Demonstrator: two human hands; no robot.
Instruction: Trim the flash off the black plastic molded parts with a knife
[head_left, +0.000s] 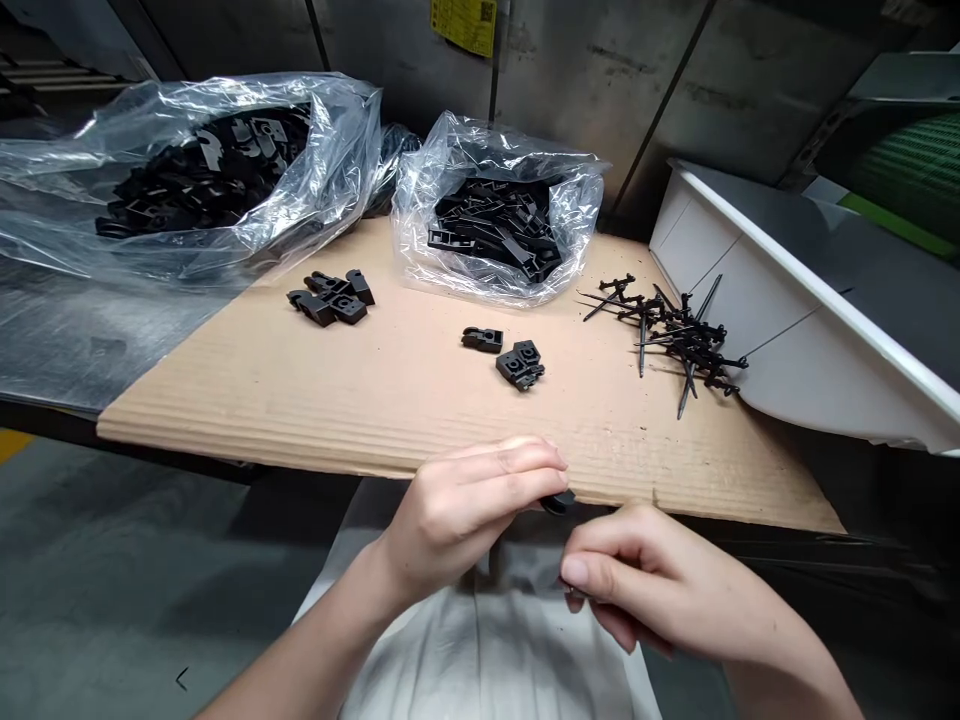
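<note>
My left hand (465, 510) pinches a black plastic part (559, 502) at the front edge of a corrugated cardboard sheet (315, 390), with most of the part hidden by my fingers. Just below, my right hand (630, 580) is curled with its fingers together, and a small dark piece (574, 597) shows at the fingertips. On the cardboard lie two small groups of black plastic parts (330, 298) (510, 355) and a tangled pile of long black pins (675, 335). Both hands are beyond reach of none of these by contact: neither touches them.
Two clear plastic bags full of black parts (202, 170) (495, 225) stand at the back of the cardboard. A white angled bin (795, 300) rises on the right. A steel surface (90, 340) lies at the left, with a grey floor below the edge.
</note>
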